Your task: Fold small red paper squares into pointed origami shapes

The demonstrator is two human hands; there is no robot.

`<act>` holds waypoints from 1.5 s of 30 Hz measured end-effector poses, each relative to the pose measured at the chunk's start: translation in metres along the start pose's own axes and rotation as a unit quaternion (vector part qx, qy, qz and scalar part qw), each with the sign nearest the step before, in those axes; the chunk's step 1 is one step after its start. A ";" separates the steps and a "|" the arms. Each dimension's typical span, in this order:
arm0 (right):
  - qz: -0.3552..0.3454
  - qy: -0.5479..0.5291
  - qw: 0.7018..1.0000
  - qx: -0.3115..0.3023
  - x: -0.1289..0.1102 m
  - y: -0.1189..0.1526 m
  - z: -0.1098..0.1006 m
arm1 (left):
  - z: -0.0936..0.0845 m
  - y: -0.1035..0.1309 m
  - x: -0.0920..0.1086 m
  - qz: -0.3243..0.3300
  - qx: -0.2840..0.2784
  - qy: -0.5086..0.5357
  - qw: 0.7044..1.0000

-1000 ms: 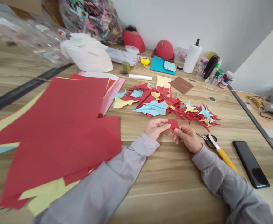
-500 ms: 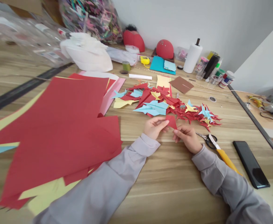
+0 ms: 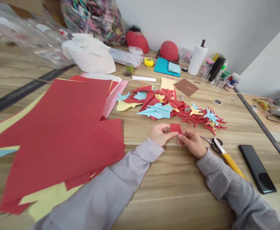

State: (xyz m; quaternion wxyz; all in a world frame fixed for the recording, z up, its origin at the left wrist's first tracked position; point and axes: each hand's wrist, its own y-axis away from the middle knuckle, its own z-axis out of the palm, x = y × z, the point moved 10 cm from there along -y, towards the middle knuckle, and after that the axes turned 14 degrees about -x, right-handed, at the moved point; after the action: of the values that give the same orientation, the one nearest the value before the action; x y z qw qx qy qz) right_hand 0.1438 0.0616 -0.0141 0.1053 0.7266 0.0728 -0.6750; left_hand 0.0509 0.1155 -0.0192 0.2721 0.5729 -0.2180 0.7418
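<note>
A small piece of folded red paper [image 3: 175,128] is pinched between both hands above the table. My left hand [image 3: 161,133] grips its left side, thumb along the lower edge. At the lower right corner, my right hand [image 3: 190,140] holds it between thumb and fingertips, the two thumbs almost meeting. Just beyond lies a heap of folded paper pieces, among them a light blue paper plane [image 3: 156,111] and several red, yellow and blue star shapes [image 3: 210,115]. To the left of my left hand spread large red paper sheets [image 3: 65,134].
Right of my right hand are black-handled scissors [image 3: 216,145], a yellow-handled cutter [image 3: 233,164] and a black phone [image 3: 257,169]. Along the back stand a white roll [image 3: 197,59], a yellow tape measure [image 3: 148,62], a blue folder [image 3: 164,66] and small bottles [image 3: 232,81].
The red paper has turned and dropped slightly, showing a flatter shape. My left hand has shifted a little right and down, its thumb moving closer to the right thumb.
</note>
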 end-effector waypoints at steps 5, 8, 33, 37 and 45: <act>-0.007 -0.007 1.000 -0.018 -0.004 0.000 0.002 | 0.005 0.000 -0.003 -0.033 -0.035 0.002 0.999; -0.004 -0.017 1.000 -0.025 -0.003 0.000 0.002 | 0.006 -0.001 -0.007 -0.052 -0.065 0.009 0.996; -0.019 0.070 0.996 -0.056 -0.007 0.000 0.014 | -0.003 0.001 0.002 -0.009 -0.014 -0.045 0.999; -0.020 0.073 0.995 -0.062 -0.007 0.000 0.014 | 0.001 0.000 0.000 -0.015 -0.035 -0.013 0.999; -0.015 0.081 0.994 -0.072 -0.005 0.000 0.016 | 0.000 0.000 -0.002 -0.017 -0.016 0.020 1.000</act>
State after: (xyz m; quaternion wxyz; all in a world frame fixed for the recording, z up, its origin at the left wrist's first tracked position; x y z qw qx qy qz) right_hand 0.1276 0.0577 -0.0105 0.1406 0.7680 0.1405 -0.6088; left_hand 0.0507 0.1151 -0.0212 0.2982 0.5574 -0.2144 0.7446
